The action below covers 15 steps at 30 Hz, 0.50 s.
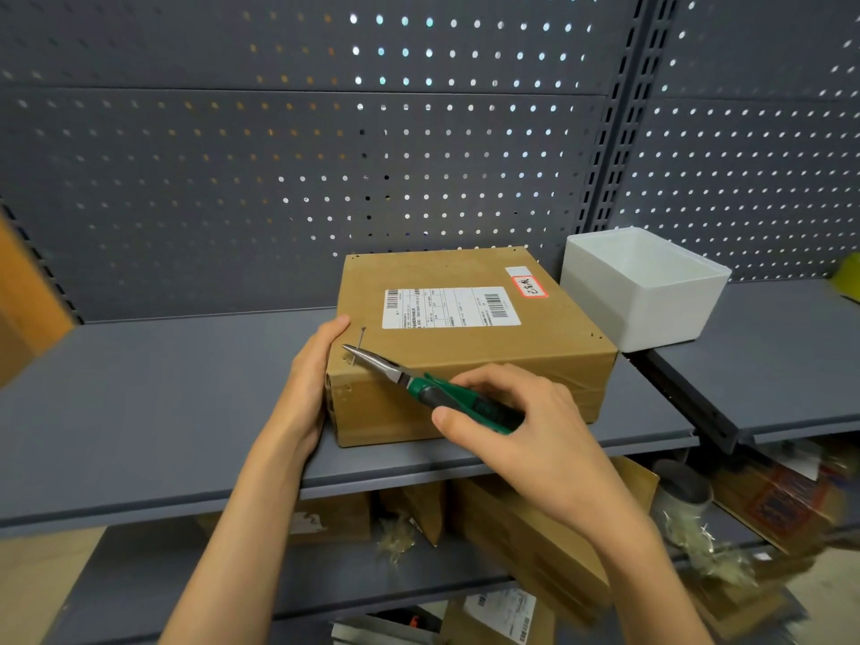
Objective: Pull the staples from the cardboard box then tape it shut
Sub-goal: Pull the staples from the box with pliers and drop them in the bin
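Note:
A brown cardboard box (470, 346) with a white shipping label lies on the grey shelf (186, 412). My left hand (312, 388) presses flat against the box's left side, thumb on the top edge. My right hand (521, 430) grips green-handled needle-nose pliers (419, 384). The plier tips sit at the box's front left top corner, on a thin metal staple (360, 342) that stands partly lifted out of the cardboard. Small staple holes dot the box's other corners.
A white open plastic bin (651, 290) stands right of the box, close to its back right corner. A grey pegboard wall rises behind. Lower shelves hold cardboard boxes, packing straw and a grey can (684, 495).

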Available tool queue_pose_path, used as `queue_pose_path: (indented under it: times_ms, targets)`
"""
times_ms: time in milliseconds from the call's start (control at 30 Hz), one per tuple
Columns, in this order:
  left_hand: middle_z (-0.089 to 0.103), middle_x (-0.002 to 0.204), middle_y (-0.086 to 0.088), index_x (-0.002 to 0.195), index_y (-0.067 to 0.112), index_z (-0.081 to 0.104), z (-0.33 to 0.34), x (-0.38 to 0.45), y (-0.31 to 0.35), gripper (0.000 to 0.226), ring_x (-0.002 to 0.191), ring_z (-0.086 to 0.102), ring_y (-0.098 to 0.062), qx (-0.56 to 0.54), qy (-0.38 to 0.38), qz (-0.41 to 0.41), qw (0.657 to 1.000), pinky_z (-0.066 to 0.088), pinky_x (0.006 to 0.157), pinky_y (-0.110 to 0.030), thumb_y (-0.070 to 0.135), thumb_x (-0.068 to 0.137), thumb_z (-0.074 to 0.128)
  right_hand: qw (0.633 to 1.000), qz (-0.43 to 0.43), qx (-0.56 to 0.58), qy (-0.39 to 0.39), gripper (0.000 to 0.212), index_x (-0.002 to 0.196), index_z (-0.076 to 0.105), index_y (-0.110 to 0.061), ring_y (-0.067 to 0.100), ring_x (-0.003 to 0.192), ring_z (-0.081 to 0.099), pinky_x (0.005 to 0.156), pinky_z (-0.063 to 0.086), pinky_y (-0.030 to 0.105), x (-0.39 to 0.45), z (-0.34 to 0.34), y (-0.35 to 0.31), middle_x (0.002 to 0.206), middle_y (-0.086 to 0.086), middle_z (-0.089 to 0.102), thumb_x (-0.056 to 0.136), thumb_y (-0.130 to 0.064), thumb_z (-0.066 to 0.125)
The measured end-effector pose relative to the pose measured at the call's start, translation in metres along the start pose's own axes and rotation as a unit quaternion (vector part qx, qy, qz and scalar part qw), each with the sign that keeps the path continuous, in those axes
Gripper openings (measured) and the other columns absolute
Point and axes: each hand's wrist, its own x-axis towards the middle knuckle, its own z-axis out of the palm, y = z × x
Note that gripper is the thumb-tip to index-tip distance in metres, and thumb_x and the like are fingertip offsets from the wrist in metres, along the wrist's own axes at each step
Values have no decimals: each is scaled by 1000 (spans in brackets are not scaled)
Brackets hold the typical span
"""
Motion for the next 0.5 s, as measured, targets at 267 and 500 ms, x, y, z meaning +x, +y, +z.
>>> queue_pose_path:
  times_ms: [267, 500]
  targets:
    - [73, 102, -2, 114, 21, 66, 1, -2, 1, 41, 91, 67, -18, 7, -7, -2, 1000, 49, 77, -33, 48, 91, 46, 999, 0, 37, 25, 44, 94, 61, -42, -5, 94, 54, 87, 47, 34, -8, 12, 3, 93, -24, 61, 64, -71, 48]
    - [74, 98, 0, 108, 24, 67, 2, -2, 2, 37, 85, 68, -15, 8, 3, -3, 1000, 48, 72, -31, 48, 91, 45, 994, 12, 88, 68, 43, 92, 64, -38, -3, 91, 56, 76, 48, 24, -16, 24, 2, 89, -19, 62, 65, -68, 51]
